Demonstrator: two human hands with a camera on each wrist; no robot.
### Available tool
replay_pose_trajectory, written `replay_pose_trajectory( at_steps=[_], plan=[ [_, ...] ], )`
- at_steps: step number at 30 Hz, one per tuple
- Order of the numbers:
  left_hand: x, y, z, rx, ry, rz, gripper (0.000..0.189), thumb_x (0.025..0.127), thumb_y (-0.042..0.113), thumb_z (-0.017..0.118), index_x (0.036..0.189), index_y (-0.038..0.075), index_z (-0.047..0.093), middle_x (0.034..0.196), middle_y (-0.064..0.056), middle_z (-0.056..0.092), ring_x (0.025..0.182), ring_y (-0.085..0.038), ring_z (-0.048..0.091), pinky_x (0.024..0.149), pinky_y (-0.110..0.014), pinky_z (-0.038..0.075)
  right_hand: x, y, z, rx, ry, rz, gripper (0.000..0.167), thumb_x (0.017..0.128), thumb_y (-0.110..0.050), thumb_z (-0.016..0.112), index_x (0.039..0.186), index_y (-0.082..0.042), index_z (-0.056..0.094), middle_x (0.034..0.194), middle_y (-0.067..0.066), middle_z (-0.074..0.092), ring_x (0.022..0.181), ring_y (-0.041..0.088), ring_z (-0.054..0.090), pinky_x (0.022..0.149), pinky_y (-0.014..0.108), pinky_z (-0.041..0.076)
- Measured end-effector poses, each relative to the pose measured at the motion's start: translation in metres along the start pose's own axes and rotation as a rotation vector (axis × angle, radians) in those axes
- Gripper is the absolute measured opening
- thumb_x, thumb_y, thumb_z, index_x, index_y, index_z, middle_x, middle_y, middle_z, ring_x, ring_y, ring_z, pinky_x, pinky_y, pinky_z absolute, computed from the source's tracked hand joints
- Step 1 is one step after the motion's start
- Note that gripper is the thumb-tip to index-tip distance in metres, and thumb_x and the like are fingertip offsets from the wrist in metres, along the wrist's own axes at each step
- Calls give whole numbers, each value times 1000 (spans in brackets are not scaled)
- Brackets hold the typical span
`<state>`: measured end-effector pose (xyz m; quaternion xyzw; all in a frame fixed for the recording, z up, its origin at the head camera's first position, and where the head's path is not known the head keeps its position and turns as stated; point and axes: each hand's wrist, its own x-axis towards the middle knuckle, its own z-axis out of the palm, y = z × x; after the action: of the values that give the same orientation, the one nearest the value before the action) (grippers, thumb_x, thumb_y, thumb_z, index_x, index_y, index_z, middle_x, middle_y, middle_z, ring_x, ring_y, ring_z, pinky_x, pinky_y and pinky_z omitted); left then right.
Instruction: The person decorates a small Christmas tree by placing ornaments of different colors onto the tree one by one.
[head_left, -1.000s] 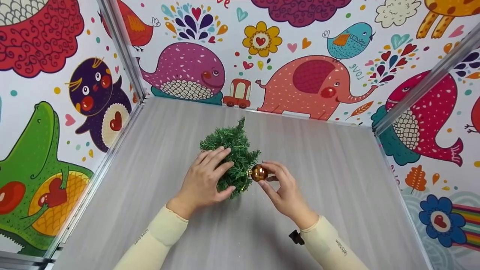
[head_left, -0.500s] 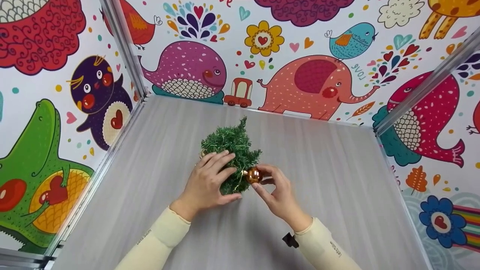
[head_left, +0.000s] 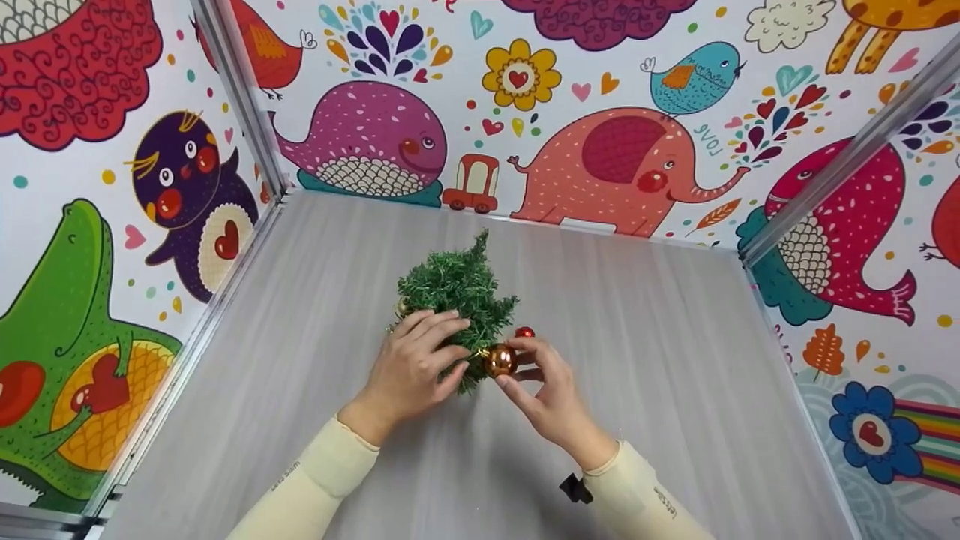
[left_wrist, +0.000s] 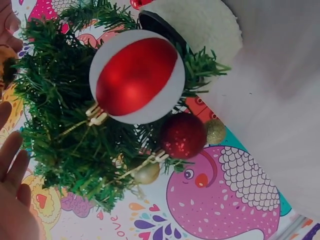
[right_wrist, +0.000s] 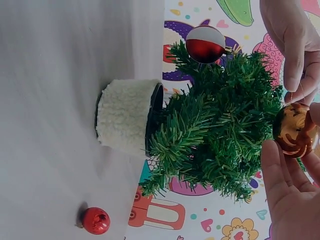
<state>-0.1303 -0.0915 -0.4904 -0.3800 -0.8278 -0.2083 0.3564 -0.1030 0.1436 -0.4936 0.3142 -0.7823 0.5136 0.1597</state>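
Observation:
A small artificial Christmas tree (head_left: 457,289) stands on the table, its pot (right_wrist: 125,112) wrapped in white fleece. My right hand (head_left: 551,390) pinches a shiny copper-gold bauble (head_left: 501,360) between thumb and fingers, close against the tree's right side. Over the tree's near side lies my left hand (head_left: 411,367), fingers fairly straight among the branches. In the right wrist view its thumb and forefinger are by the bauble's thin string loop. A red-and-white bauble (left_wrist: 137,75), a glittery dark red bauble (left_wrist: 183,135) and small gold baubles (left_wrist: 216,131) hang on the tree.
A small red bauble (right_wrist: 96,221) lies on the grey table (head_left: 660,360), just beyond my right hand. Walls with cartoon animal prints (head_left: 600,169) and metal corner posts (head_left: 244,97) enclose the table at the back and both sides.
My right hand has brought the copper-gold bauble left and slightly nearer me, up to the tree. The small red bauble on the table now shows beyond that hand. My left hand stays on the tree.

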Motion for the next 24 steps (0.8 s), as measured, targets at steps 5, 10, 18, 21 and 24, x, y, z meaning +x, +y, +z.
replay_pose_trajectory(
  at_steps=[5,10,18,21,24],
  plan=[
    [-3,1,-2,-54,21,-37,5,79,19,78,81,15,75,116,-4,70,115,-23,62,104,-45,40,-1,-11,2,14,-9,-18,49,82,10,74,126,6,53,109,20,61,88,27,66,66,44,59],
    [-1,2,-4,-105,53,-62,5,78,18,79,81,15,76,112,-2,71,112,-22,63,101,-45,42,-7,-9,5,21,-23,-8,48,82,10,74,125,5,54,110,19,62,88,25,67,66,44,59],
    [-2,0,-3,-114,65,-65,3,79,18,77,81,15,77,109,-2,71,111,-24,63,101,-47,42,-12,-9,9,29,-35,7,45,83,9,73,124,12,54,111,19,62,90,26,66,66,46,58],
    [-2,1,-3,-149,78,-84,4,80,17,74,79,14,77,106,-1,71,109,-23,64,101,-47,42,-14,-9,10,25,-38,9,45,83,10,72,125,12,54,112,20,61,91,27,65,67,43,59],
    [-1,1,-3,-189,91,-111,2,79,15,74,78,16,76,105,1,71,109,-22,63,101,-45,41,-14,-9,9,17,-39,-12,46,82,11,71,125,12,55,114,21,60,91,27,64,67,38,59]
  ],
)
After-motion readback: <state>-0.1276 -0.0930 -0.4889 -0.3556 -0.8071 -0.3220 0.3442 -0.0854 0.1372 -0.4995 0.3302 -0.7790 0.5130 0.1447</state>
